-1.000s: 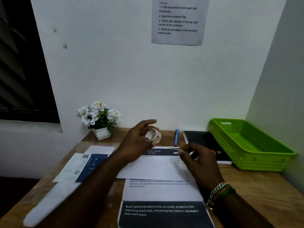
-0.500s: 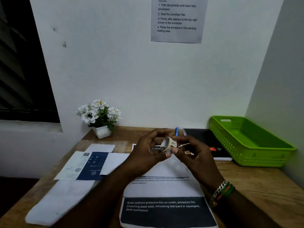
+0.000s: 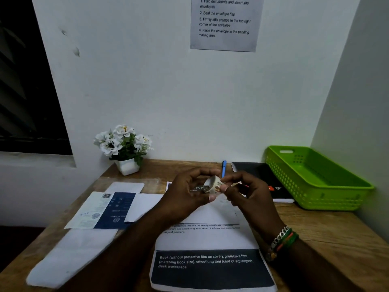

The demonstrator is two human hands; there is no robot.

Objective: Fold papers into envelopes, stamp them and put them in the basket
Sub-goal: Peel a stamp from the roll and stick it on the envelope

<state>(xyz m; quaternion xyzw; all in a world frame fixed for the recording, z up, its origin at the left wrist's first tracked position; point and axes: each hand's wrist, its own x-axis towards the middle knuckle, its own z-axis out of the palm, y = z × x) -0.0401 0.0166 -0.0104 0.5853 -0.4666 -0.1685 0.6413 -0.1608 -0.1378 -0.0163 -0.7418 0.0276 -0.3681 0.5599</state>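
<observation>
A small roll of stamps (image 3: 213, 185) is held up over the wooden desk (image 3: 328, 230). The left hand (image 3: 190, 190) curls its fingers round the roll. The right hand (image 3: 249, 191) pinches its edge. Under the hands lie white papers (image 3: 206, 239). The desk sits in a white corner. The green basket (image 3: 315, 178) at the right has nothing in it. Near it are a black notebook (image 3: 261, 175), a blue pen (image 3: 224, 168) and a pot of white flowers (image 3: 124, 146).
</observation>
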